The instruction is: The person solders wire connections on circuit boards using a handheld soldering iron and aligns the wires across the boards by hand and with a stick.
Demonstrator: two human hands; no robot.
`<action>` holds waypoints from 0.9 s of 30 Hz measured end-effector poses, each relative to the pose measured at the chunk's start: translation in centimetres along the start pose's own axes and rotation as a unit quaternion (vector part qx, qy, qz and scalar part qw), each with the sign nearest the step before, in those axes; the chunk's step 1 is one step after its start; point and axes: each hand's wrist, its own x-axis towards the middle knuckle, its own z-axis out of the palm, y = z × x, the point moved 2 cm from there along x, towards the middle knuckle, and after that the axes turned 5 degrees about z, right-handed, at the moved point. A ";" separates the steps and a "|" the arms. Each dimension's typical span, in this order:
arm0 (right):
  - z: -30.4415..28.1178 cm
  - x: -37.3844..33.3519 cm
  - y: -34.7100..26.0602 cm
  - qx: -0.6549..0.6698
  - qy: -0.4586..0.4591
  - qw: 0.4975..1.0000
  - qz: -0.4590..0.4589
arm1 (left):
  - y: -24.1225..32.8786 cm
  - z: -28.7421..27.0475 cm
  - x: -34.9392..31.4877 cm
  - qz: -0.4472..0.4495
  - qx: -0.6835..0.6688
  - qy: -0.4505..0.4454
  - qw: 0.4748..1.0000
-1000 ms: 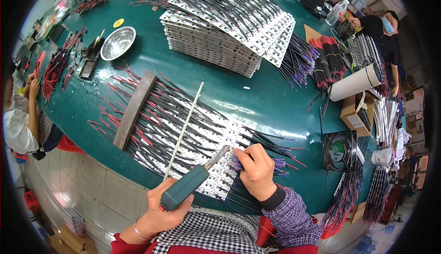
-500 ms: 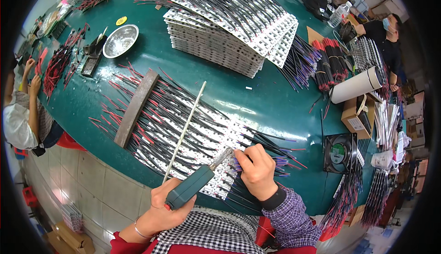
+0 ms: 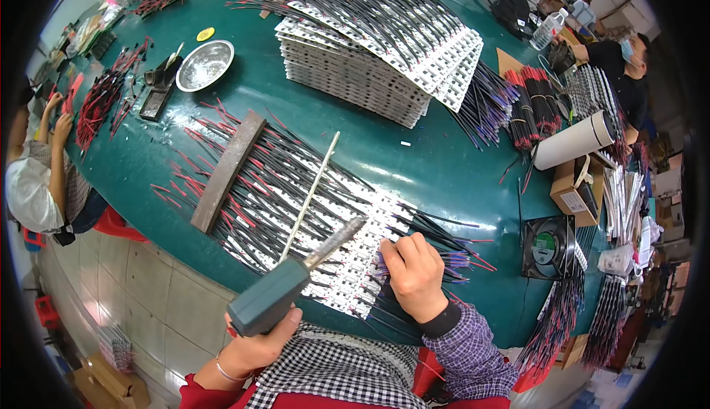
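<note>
My left hand (image 3: 260, 344) grips a dark green soldering iron (image 3: 272, 296). Its greyish metal barrel points up and right, with the tip over the white circuit boards (image 3: 347, 285), apart from my other hand. My right hand (image 3: 416, 276) is closed in a pinch at the boards' right edge, on a wire mostly hidden by the fingers. Black wires (image 3: 292, 187) with red ends lie in rows across the boards. A brown bar (image 3: 229, 172) and a thin pale stick (image 3: 310, 196) lie across them. Wires with purple ends (image 3: 457, 259) stick out beyond my right hand.
Behind the boards rises a tall stack of wired boards (image 3: 355, 76). A metal bowl (image 3: 205, 65) stands at the far left. To the right are a black fan (image 3: 548, 248), a white roll (image 3: 575, 140) and wire bundles (image 3: 543, 98). Co-workers sit left (image 3: 37, 187) and far right (image 3: 629, 76).
The soldering iron has been drawn back from my right fingers, toward the left, and its body looks raised. My right hand has barely moved. The view has shifted slightly.
</note>
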 end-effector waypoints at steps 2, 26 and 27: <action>0.0 0.0 0.1 0.001 -0.003 1.000 0.001 | 0.0 -0.4 -0.1 0.001 -0.064 0.042 0.997; -0.1 -0.7 0.3 0.055 -0.007 0.998 0.023 | -0.1 1.9 1.5 0.094 0.045 -0.069 0.992; -0.1 -0.8 0.3 0.052 -0.005 0.998 0.018 | -0.1 2.0 1.5 0.101 0.050 -0.068 0.991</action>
